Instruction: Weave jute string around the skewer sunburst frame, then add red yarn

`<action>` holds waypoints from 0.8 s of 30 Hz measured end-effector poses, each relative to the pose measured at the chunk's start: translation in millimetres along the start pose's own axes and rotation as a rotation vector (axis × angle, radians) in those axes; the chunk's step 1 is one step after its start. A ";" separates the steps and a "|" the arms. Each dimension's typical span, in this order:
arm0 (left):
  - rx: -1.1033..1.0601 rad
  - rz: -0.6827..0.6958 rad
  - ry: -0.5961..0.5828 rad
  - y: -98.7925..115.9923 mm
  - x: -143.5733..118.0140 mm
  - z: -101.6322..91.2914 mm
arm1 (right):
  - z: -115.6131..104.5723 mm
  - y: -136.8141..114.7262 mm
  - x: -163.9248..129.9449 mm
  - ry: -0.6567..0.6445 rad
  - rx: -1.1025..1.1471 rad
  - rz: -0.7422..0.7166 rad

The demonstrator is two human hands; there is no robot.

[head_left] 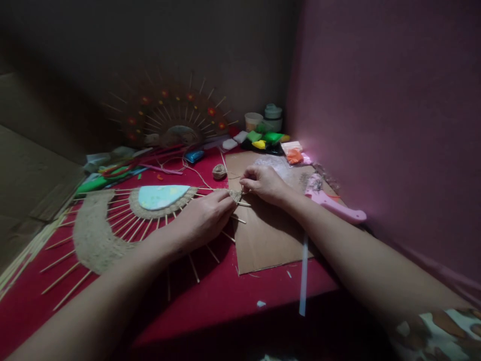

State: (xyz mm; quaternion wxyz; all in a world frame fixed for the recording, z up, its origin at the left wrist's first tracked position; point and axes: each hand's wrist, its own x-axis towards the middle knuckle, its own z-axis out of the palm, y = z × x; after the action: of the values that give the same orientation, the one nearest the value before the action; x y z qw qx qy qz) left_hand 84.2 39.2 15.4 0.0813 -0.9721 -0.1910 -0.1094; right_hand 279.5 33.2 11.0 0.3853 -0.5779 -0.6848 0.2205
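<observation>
Both hands meet at the right-hand end of a half-round stick-and-twine piece lying on the red table. Left hand rests palm down over the piece's sticks, its fingers curled and pinched onto the woven twine edge at the end. Right hand comes in from the other side, fingers bent and closed on the same spot; whether it grips twine or a stick tip cannot be told in the dim light. The piece has a pale blue half-disc at its centre, a narrow twine band around that, thin wooden sticks fanning outward, and a wider woven arc further out on the left.

Under the right forearm lies a sheet of brown cardboard, with a white strip across its near edge. A pink-handled tool lies just right of the right wrist. Beyond the hands sits a small ball of twine, its thread running toward the work. Further back are coloured clay packets, a blue tube, and two small pots. Against the back wall leans a finished stick fan with red dots.
</observation>
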 end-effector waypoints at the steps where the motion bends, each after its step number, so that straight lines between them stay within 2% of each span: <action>1: -0.003 -0.028 0.009 -0.9 0.2 0.9 | 0.3 0.0 -0.5 -0.005 -0.009 -0.009; 9: -0.199 -0.203 0.033 -3.5 4.3 4.7 | -2.4 -1.5 -5.9 -0.013 -0.183 -0.151; 17: -0.316 -0.335 0.015 -2.4 4.8 -8.7 | -4.2 -3.8 -10.1 -0.124 -0.275 -0.180; 24: -0.303 -0.377 0.193 -23.6 0.5 -19.5 | 2.2 -2.3 -14.2 -0.145 -0.443 -0.277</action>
State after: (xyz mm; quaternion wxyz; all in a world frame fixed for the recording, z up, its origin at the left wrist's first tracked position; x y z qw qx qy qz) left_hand 71.9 57.0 37.1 -0.0694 -0.9054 -0.3417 -0.2421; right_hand 276.8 19.3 7.6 0.2260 -0.5316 -0.8147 0.0515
